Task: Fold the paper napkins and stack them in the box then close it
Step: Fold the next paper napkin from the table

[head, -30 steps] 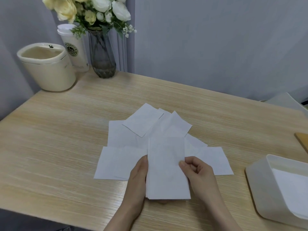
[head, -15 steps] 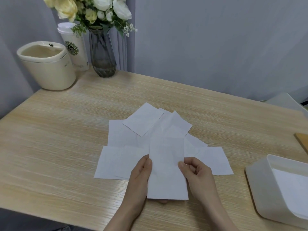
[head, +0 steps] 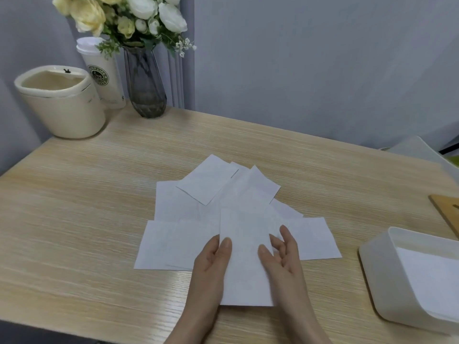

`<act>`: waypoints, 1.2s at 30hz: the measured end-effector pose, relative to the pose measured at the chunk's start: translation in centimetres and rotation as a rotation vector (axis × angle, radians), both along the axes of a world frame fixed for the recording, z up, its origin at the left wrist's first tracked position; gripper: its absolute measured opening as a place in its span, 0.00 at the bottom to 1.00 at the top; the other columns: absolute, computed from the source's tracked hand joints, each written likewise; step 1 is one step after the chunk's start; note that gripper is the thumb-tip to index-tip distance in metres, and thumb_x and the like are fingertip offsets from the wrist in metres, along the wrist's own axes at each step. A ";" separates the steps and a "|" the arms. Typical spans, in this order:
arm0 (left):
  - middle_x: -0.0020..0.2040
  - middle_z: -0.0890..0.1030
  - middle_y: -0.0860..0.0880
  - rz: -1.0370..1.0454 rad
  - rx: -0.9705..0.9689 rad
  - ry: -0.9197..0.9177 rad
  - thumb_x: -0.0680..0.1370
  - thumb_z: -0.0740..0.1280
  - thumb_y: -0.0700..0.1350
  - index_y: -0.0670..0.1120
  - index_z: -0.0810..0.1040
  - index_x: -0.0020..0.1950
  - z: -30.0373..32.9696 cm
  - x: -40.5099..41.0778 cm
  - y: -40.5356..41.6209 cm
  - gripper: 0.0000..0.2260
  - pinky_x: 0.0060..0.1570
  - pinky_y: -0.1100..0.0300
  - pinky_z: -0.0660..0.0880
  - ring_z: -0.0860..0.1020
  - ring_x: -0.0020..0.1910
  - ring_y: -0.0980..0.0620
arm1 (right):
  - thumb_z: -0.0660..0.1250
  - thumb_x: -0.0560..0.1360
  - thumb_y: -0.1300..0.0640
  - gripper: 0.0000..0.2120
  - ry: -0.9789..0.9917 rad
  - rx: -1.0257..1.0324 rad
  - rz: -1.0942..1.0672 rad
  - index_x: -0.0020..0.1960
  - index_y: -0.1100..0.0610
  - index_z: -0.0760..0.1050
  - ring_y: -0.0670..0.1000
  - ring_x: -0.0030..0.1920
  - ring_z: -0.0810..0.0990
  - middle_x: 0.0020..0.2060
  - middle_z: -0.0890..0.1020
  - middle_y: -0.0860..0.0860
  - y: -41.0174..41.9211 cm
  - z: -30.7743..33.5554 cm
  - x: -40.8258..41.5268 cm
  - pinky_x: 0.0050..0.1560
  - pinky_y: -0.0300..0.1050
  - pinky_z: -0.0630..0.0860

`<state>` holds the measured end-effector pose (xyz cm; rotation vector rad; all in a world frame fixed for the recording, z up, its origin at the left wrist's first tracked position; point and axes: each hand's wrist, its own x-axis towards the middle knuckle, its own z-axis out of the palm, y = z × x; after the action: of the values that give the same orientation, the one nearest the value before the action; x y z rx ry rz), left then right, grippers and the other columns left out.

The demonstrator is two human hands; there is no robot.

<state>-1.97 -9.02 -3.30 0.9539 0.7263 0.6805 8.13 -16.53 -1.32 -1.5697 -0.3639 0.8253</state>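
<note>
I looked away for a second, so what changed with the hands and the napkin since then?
The right hand has opened its fingers, its thumb resting on the folded white paper napkin. The left hand still holds its left edge. The loose white napkins and white plastic box stayed put.

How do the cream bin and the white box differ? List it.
The cream bin is rounded and stands upright at the table's far left; the white box is rectangular, near right. The bin's inside looks bare; the box holds white napkins. Both are open-topped.
</note>
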 end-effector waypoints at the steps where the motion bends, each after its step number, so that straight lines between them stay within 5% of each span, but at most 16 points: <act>1: 0.53 0.85 0.45 0.004 0.000 -0.010 0.76 0.65 0.53 0.51 0.83 0.53 0.1 0.0 0.0 0.12 0.46 0.57 0.80 0.84 0.53 0.46 | 0.66 0.77 0.60 0.29 0.044 0.021 -0.010 0.72 0.45 0.59 0.25 0.44 0.76 0.55 0.74 0.38 -0.1 0.1 0.2 0.36 0.26 0.74; 4: 0.52 0.85 0.43 0.004 0.003 -0.024 0.76 0.65 0.52 0.50 0.83 0.53 0.3 0.0 0.0 0.11 0.45 0.58 0.80 0.84 0.52 0.45 | 0.68 0.75 0.59 0.25 0.178 0.055 -0.002 0.68 0.45 0.66 0.35 0.45 0.82 0.52 0.78 0.39 -0.5 0.8 0.8 0.35 0.31 0.78; 7: 0.52 0.85 0.44 -0.018 0.019 -0.012 0.76 0.65 0.53 0.51 0.83 0.53 0.4 0.2 -0.3 0.11 0.46 0.56 0.81 0.84 0.52 0.44 | 0.64 0.78 0.61 0.18 0.167 0.062 0.064 0.66 0.50 0.71 0.49 0.53 0.83 0.55 0.83 0.48 -0.6 1.3 0.8 0.50 0.47 0.80; 10: 0.53 0.85 0.49 -0.015 0.068 0.034 0.74 0.66 0.54 0.56 0.82 0.54 0.7 0.5 -0.8 0.11 0.52 0.50 0.80 0.84 0.53 0.48 | 0.63 0.78 0.61 0.18 -0.008 0.039 0.081 0.66 0.46 0.71 0.44 0.56 0.81 0.56 0.82 0.42 -0.6 1.5 0.3 0.58 0.48 0.77; 16: 0.50 0.85 0.53 0.006 0.138 0.119 0.78 0.66 0.50 0.56 0.80 0.54 1.2 0.8 -0.9 0.07 0.50 0.52 0.80 0.84 0.50 0.53 | 0.64 0.77 0.63 0.21 -0.123 0.014 0.153 0.65 0.44 0.69 0.44 0.57 0.80 0.57 0.81 0.42 -0.8 1.5 0.3 0.56 0.46 0.78; 21: 0.38 0.85 0.45 -0.004 0.063 0.136 0.70 0.69 0.55 0.52 0.79 0.54 2.4 -0.2 0.7 0.15 0.29 0.55 0.77 0.83 0.36 0.45 | 0.66 0.74 0.60 0.18 -0.169 0.019 0.261 0.62 0.48 0.72 0.47 0.54 0.82 0.54 0.83 0.46 -1.4 2.1 2.1 0.50 0.44 0.79; 26: 0.33 0.79 0.40 -0.093 0.088 0.148 0.77 0.70 0.41 0.51 0.83 0.52 2.3 -1.0 2.0 0.07 0.16 0.60 0.68 0.72 0.19 0.47 | 0.67 0.70 0.57 0.22 -0.112 -0.081 0.491 0.63 0.48 0.73 0.52 0.56 0.82 0.55 0.83 0.50 -2.1 2.5 3.6 0.57 0.53 0.77; 32: 0.33 0.79 0.41 0.199 0.062 0.167 0.78 0.68 0.39 0.45 0.81 0.52 1.8 -0.9 1.7 0.05 0.16 0.61 0.67 0.72 0.20 0.49 | 0.75 0.67 0.57 0.25 0.102 0.022 0.290 0.63 0.54 0.74 0.53 0.52 0.84 0.51 0.85 0.53 -2.6 1.7 4.2 0.45 0.38 0.78; 36: 0.40 0.83 0.43 0.319 -0.012 0.131 0.78 0.69 0.41 0.49 0.81 0.51 1.7 -0.4 0.8 0.04 0.22 0.57 0.77 0.81 0.30 0.45 | 0.72 0.68 0.60 0.23 0.285 0.177 0.111 0.62 0.60 0.75 0.56 0.55 0.82 0.54 0.83 0.57 -2.4 0.6 3.2 0.53 0.50 0.77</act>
<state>-2.39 -8.25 -1.63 0.8856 1.0102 0.8964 11.31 -18.96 -0.74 -1.2564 -0.3095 1.0581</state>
